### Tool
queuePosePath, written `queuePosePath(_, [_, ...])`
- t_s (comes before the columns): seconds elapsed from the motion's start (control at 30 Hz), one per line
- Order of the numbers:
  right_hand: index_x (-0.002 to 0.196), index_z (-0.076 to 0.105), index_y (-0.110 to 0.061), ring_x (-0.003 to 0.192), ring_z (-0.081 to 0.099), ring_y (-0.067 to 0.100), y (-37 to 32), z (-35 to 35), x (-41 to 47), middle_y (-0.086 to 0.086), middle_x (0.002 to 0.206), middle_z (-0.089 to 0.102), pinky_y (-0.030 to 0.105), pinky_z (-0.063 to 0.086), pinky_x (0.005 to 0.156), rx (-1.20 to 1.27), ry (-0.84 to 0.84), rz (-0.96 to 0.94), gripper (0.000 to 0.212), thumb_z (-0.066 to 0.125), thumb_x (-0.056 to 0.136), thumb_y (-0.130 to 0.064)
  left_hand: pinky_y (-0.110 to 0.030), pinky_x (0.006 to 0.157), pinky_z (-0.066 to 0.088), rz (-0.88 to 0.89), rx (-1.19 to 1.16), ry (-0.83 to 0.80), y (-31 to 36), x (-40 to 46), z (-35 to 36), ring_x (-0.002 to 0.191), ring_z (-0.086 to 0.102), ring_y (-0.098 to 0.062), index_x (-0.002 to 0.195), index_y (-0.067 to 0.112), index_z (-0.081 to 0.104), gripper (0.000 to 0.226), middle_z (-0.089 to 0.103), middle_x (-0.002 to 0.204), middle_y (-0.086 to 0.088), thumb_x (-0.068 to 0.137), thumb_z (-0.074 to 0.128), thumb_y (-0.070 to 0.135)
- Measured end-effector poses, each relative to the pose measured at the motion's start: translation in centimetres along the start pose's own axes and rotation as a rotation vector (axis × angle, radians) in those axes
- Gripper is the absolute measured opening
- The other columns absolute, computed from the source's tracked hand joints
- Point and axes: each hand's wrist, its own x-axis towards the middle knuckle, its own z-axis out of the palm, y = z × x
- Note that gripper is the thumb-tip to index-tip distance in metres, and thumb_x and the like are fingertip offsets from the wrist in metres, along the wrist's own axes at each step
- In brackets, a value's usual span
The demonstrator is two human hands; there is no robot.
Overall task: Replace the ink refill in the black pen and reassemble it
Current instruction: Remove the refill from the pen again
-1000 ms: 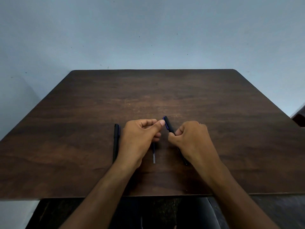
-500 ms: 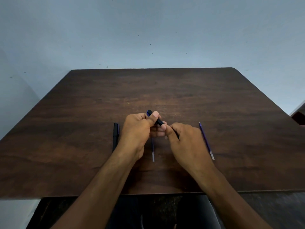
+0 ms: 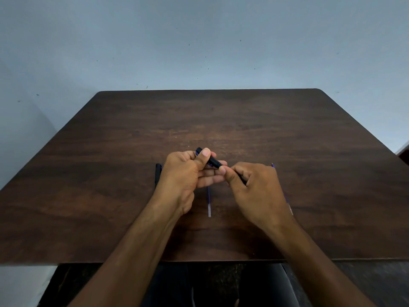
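Both hands hold the black pen [image 3: 213, 161] just above the dark wooden table [image 3: 110, 173]. My left hand [image 3: 188, 173] grips its upper barrel, with the thumb laid on top. My right hand [image 3: 256, 189] pinches the lower end of the pen, which is mostly hidden by my fingers. Below my left fingers, a thin refill [image 3: 209, 202] with a clear end lies on the table. A second refill [image 3: 273, 165] lies behind my right hand, only its ends showing. Left of my left hand rests another black pen piece [image 3: 158, 173].
The table's near edge [image 3: 199, 261] runs just in front of my forearms. A pale wall rises behind the table. A dark object [image 3: 404, 155] shows at the right edge.
The black pen went from my right hand alone to both hands and now lies flatter. My right hand moved left, which uncovered the second refill, then covered most of it again.
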Motion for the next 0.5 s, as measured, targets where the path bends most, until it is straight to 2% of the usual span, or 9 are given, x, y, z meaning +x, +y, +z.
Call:
queuePosePath(0.13, [0.057,0.061,-0.021,0.035,0.033,0.006,0.6,-0.2,0.3,-0.008,0.04,0.041,0.021,0.027,0.041,0.271,-0.083,0.149,0.045,0.062,0.098,-0.037,-0.035,0.052,0.06,0.015,-0.13,0.05,0.8,0.4,-0.2,0.067,0.076,-0.034,0.094,-0.001,0.056,0.024,0.076,0.076,-0.019,0.105,0.045,0.017])
queuePosePath(0.37, [0.057,0.063,-0.021,0.036,0.035,0.005,1.0,0.8,-0.6,-0.006,0.04,0.044,0.021,0.028,0.039,0.248,-0.094,0.215,0.046,0.06,0.097,-0.044,-0.034,0.055,0.061,-0.015,-0.045,0.029,0.8,0.8,-1.3,0.076,0.076,-0.037,0.096,-0.002,0.06,0.021,0.076,0.084,-0.024,0.102,0.049,0.015])
queuePosePath(0.5, [0.055,0.062,-0.021,0.035,0.033,0.005,1.5,0.5,-0.5,-0.007,0.039,0.042,0.024,0.027,0.042,0.252,-0.069,0.241,0.047,0.061,0.097,-0.042,-0.035,0.059,0.062,0.014,0.036,0.028,0.6,1.4,-1.3,0.08,0.077,-0.034,0.099,-0.004,0.063,0.025,0.076,0.087,-0.022,0.097,0.059,0.021])
